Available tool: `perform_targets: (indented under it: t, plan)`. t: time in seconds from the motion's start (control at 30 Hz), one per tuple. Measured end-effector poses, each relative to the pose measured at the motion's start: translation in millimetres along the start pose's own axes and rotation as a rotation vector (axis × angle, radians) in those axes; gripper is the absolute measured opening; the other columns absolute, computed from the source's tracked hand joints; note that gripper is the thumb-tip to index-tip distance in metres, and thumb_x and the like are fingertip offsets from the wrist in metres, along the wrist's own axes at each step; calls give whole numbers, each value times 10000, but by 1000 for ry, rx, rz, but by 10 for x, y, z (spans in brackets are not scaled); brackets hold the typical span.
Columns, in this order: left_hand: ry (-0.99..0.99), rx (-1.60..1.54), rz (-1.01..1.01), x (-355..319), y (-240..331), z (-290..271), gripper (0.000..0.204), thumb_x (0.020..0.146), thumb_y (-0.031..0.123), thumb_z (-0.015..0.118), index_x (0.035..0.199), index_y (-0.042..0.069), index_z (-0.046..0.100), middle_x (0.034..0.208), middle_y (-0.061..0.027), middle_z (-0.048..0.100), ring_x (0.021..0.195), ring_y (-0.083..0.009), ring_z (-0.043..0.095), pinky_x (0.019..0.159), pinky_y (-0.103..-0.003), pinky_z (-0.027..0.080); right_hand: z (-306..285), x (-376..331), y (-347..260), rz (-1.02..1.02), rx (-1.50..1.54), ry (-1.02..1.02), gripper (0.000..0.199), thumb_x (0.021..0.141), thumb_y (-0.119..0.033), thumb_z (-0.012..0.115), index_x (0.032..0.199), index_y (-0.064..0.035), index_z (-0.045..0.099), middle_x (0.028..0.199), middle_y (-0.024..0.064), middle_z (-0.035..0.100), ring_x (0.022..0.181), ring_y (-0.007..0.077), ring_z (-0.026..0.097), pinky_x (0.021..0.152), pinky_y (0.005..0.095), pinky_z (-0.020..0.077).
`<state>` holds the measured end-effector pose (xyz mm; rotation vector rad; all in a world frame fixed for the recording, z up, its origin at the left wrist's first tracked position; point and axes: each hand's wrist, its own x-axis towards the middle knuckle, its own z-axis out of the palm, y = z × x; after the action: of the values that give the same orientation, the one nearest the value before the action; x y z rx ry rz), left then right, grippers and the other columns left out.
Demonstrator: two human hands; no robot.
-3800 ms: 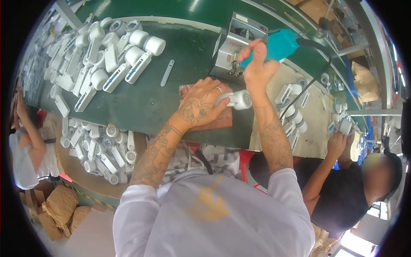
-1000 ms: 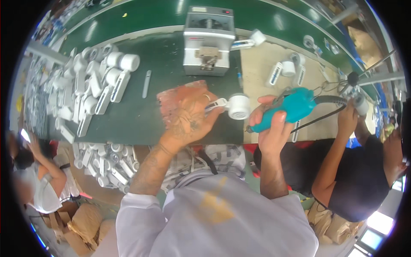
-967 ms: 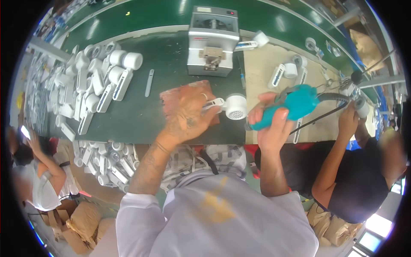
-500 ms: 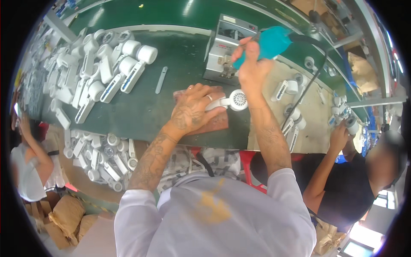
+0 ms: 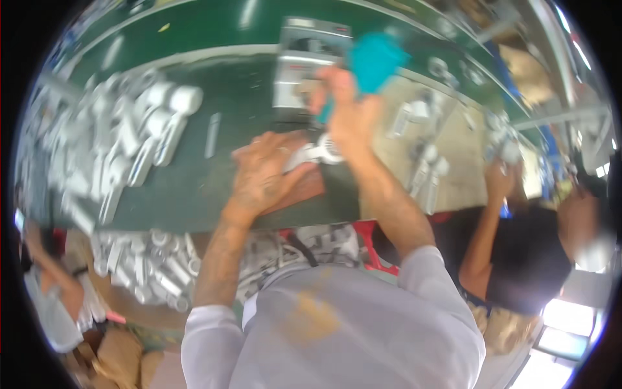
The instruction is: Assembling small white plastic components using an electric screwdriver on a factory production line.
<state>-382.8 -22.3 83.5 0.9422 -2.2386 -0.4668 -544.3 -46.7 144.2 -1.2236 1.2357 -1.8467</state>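
Note:
A white handheld fan (image 5: 329,150) with a round head lies on a reddish pad (image 5: 303,188). My left hand (image 5: 262,170) is closed over its handle, pressing it to the pad. My right hand (image 5: 353,115) grips a teal electric screwdriver (image 5: 377,61), raised above and behind the fan head. The tool's tip is hidden or smeared by motion. Just behind my right hand stands a grey metal machine (image 5: 291,84) shaped like a screw feeder.
White fans (image 5: 139,123) lie heaped on the green table at left, with a thin flat strip (image 5: 212,136) beside them. More fans (image 5: 146,269) fill a container below. Others (image 5: 427,175) rest on cardboard at right. A co-worker (image 5: 518,253) handles parts at far right.
The whole view has swung right, so the scene sits farther left and is blurred. Both hands keep their holds; my right hand with the screwdriver is slightly lower against the machine.

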Motion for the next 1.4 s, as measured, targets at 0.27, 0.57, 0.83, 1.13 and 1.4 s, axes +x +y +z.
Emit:
perform_targets:
  t: [0.27, 0.57, 0.83, 1.13, 1.4]
  plan:
    - [-39, -105, -20, -54, -94, -3, 407, 864, 357, 716, 1164, 87, 667, 1216, -83, 654, 1054, -315, 591, 971, -475, 448, -1, -150, 36, -71, 60, -209, 489, 1005, -439, 577, 991, 47, 534, 734, 99, 555, 587, 175, 558, 530, 326, 472]
    - [-25, -93, -15, -44, -100, -4, 413, 845, 354, 739, 1135, 67, 677, 1154, -103, 648, 1041, -330, 587, 976, -477, 451, -49, -234, 151, -15, 139, -147, 319, 1000, -289, 622, 999, 25, 564, 694, 52, 590, 594, 129, 571, 540, 283, 464]
    - [31, 18, 15, -63, -97, 46, 439, 821, 366, 764, 975, -34, 668, 1121, -160, 624, 1041, -376, 574, 969, -498, 450, -85, -275, 239, -31, 105, -210, 403, 1002, -374, 605, 978, 17, 510, 741, 82, 536, 585, 183, 543, 545, 340, 483]
    - [-118, -73, -51, -32, -60, -78, 414, 918, 364, 640, 1162, 30, 639, 1179, -178, 625, 1117, -374, 566, 1027, -513, 425, 14, -39, 59, -95, -32, -110, 485, 1017, -458, 548, 1008, 26, 569, 677, 60, 553, 595, 166, 564, 546, 300, 461]
    - [-50, -27, -4, -87, -129, 45, 380, 936, 313, 594, 1207, 49, 633, 1185, -175, 627, 1141, -393, 558, 1038, -521, 421, 87, 309, 374, -279, 1, -168, 386, 1025, -378, 565, 950, 0, 559, 681, 62, 555, 586, 164, 568, 534, 295, 456]
